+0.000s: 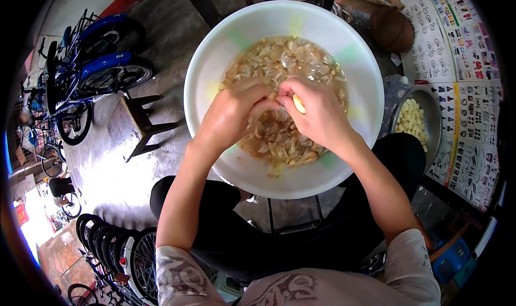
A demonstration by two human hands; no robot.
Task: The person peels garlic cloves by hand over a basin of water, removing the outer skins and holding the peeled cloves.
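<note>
Both hands meet over a wide white basin (201, 85) holding cloudy water and a thick layer of loose garlic skins (285, 139). My left hand (228, 112) is closed, its thumb and fingers pinching a small garlic clove (273, 97) at the basin's middle. The fingertips of my right hand (320, 115) press against the same clove from the other side. A pale yellow peeled clove (299, 104) is tucked into the curled fingers of the right hand. The fingers partly hide the pinched clove.
At the right stands a metal bowl (436, 120) with many peeled garlic cloves (411, 122). Behind it are a brown ball (391, 29) and a picture-covered sheet (473, 112). A small wooden stool (131, 120) and blue bicycles (102, 59) stand left; tyres (107, 239) line the lower left.
</note>
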